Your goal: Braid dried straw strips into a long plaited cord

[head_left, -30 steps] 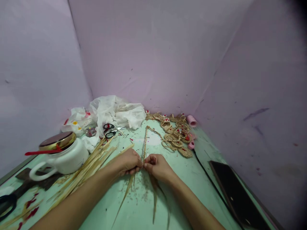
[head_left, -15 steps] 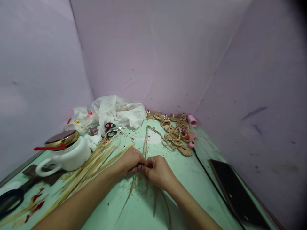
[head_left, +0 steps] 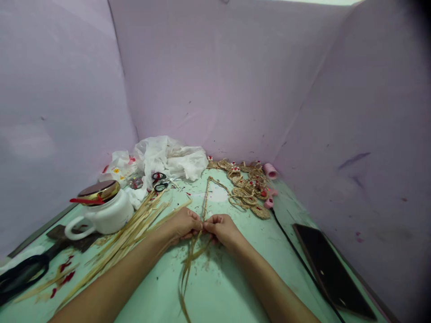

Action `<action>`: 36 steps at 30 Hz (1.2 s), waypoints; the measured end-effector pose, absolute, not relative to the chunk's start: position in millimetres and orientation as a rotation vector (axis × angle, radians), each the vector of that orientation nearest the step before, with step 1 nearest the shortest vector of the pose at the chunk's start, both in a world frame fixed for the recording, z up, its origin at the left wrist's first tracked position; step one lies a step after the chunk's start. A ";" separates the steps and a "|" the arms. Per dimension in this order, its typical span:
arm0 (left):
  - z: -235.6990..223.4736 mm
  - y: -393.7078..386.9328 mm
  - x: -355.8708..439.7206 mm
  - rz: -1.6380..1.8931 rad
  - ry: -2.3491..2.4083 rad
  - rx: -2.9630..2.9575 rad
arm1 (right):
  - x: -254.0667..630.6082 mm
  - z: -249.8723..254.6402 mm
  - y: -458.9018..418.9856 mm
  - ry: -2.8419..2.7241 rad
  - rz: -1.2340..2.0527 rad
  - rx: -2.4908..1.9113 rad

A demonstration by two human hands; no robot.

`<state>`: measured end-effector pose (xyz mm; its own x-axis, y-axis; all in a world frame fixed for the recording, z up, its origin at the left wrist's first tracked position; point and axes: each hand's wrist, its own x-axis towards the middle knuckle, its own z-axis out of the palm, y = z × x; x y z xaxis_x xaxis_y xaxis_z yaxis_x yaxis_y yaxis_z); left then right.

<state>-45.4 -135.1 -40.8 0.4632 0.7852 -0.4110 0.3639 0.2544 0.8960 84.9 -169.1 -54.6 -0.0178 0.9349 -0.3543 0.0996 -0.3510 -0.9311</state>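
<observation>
A thin straw braid (head_left: 207, 197) runs from the coiled pieces at the back toward me, and its near end sits between my fingertips. My left hand (head_left: 185, 224) pinches it from the left. Close against it, my right hand (head_left: 221, 229) pinches the same spot from the right. Loose straw strands (head_left: 188, 264) hang down from the braid's end below my hands onto the pale green tabletop (head_left: 215, 296). To the left of my left hand lies a bundle of dry straw strips (head_left: 138, 224).
At left stand a white mug (head_left: 112, 215) with a gold-rimmed lid (head_left: 98, 190), and large black-handled scissors (head_left: 30, 273). Behind are small scissors (head_left: 160, 181), a white plastic bag (head_left: 171, 157) and coiled straw braids (head_left: 245, 195). A dark flat device (head_left: 333, 269) and black cable (head_left: 296, 251) lie right.
My fingers have shifted at the braid's end, with the right fingertips now higher. The hanging strands have swung left and gathered below my hands. The view has tilted slightly.
</observation>
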 end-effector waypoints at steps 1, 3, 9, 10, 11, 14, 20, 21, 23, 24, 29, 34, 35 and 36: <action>-40.3 -135.0 -45.7 0.365 1.139 1.372 | 85.5 -56.9 -168.2 -1.129 1.429 -1.548; -39.0 -134.6 -47.4 0.321 1.168 1.414 | 87.5 -59.2 -167.3 -1.128 1.422 -1.569; -30.8 -130.0 -59.9 0.295 1.205 1.440 | 89.3 -53.0 -170.7 -1.048 1.480 -1.527; -29.1 -128.7 -62.9 0.289 1.205 1.450 | 89.0 -51.5 -171.4 -1.046 1.481 -1.523; -27.4 -127.2 -66.2 0.273 1.197 1.463 | 88.7 -50.4 -171.9 -1.048 1.479 -1.526; -20.9 -121.5 -78.3 0.212 1.170 1.485 | 88.2 -49.4 -172.5 -1.060 1.462 -1.543; -5.1 -100.6 -112.5 0.561 1.469 1.493 | 89.7 -55.3 -171.4 -1.091 1.458 -1.544; -4.7 -96.3 -117.8 0.641 1.533 1.506 | 89.9 -56.2 -171.2 -1.097 1.462 -1.548; -7.6 -89.3 -124.6 0.770 1.633 1.572 | 90.2 -57.1 -170.8 -1.104 1.470 -1.552; -10.6 -87.3 -125.5 0.810 1.655 1.622 | 90.3 -57.2 -170.7 -1.107 1.473 -1.549; -29.5 -96.3 -103.3 0.690 1.689 2.021 | 90.8 -56.9 -171.3 -1.105 1.495 -1.518; -40.9 -108.7 -74.0 0.452 1.851 2.369 | 90.7 -57.1 -171.4 -1.106 1.481 -1.497; -41.8 -108.8 -71.4 0.413 1.870 2.401 | 90.5 -56.6 -171.5 -1.103 1.474 -1.496; -41.9 -108.6 -70.2 0.381 1.888 2.410 | 90.2 -56.0 -171.5 -1.097 1.470 -1.494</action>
